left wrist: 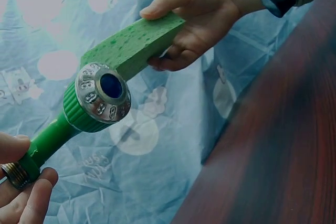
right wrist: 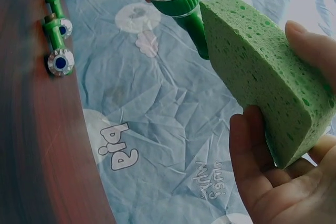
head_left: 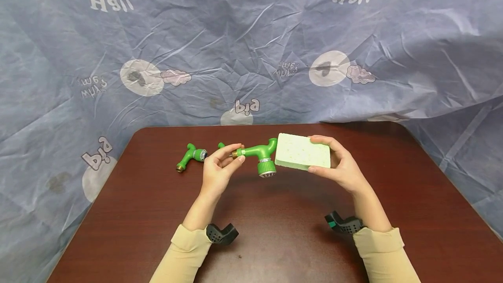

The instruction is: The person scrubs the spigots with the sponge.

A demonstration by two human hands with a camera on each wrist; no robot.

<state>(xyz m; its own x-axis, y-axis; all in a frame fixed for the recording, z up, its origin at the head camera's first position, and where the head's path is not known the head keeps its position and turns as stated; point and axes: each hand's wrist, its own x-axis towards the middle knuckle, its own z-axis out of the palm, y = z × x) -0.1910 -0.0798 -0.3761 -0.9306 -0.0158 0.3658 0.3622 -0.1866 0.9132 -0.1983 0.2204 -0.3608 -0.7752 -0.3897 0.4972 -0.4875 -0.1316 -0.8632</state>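
My left hand [head_left: 218, 171] pinches a green tap [head_left: 257, 151] at its brass threaded end, holding it raised over the table. The ribbed handle with its silver, blue-centred cap hangs downward in the head view. A pale green sponge [head_left: 302, 152] is gripped at its right end by my right hand [head_left: 343, 167], thumb on one face and fingers on the other. The sponge's left end meets the tap's spout end in the head view; whether they touch I cannot tell. Pores cover the sponge [right wrist: 262, 72] in the right wrist view.
On the dark red-brown table [head_left: 157, 226], a second green tap [head_left: 191, 156] lies left of my left hand. A third green tap [head_left: 221, 145] is mostly hidden behind that hand. Wrinkled blue printed cloth [head_left: 251, 56] hangs behind the table.
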